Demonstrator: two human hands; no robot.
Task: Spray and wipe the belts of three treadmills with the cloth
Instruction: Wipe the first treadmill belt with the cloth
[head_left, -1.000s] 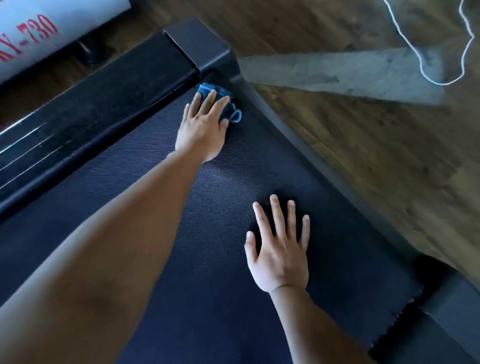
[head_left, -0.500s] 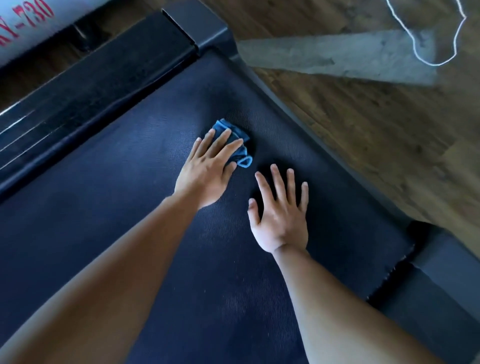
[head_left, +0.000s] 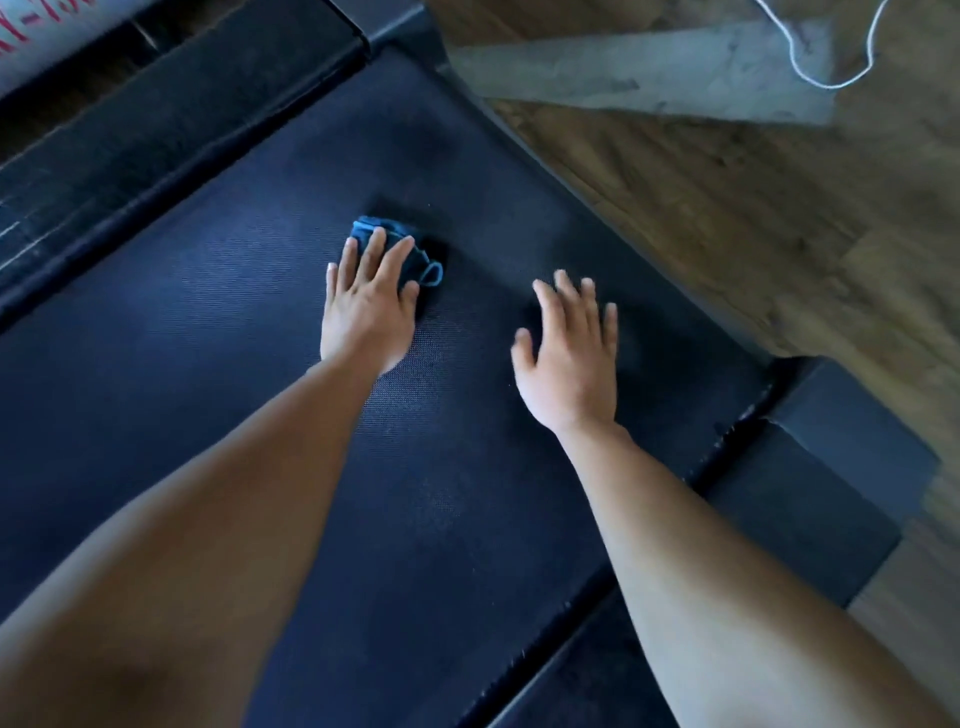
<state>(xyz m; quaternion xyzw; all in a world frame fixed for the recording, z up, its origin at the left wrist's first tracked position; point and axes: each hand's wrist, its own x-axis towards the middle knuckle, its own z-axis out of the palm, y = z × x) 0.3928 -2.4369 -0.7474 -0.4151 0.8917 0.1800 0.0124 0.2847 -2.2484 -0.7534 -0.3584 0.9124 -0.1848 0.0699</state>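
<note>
The left fingers (head_left: 370, 253) lie straight and slightly spread on a bunched blue cloth (head_left: 418, 262), pinning it flat to the treadmill belt (head_left: 234, 338) near mid-width. The left hand (head_left: 366, 312) grips nothing. The right hand (head_left: 569, 353) is splayed and empty just beside it, too blurred to tell whether it touches the belt. Wiping well probably means even palm pressure, overlapping strokes out to the side rail (head_left: 156, 135), and a flatter cloth so it covers more.
</note>
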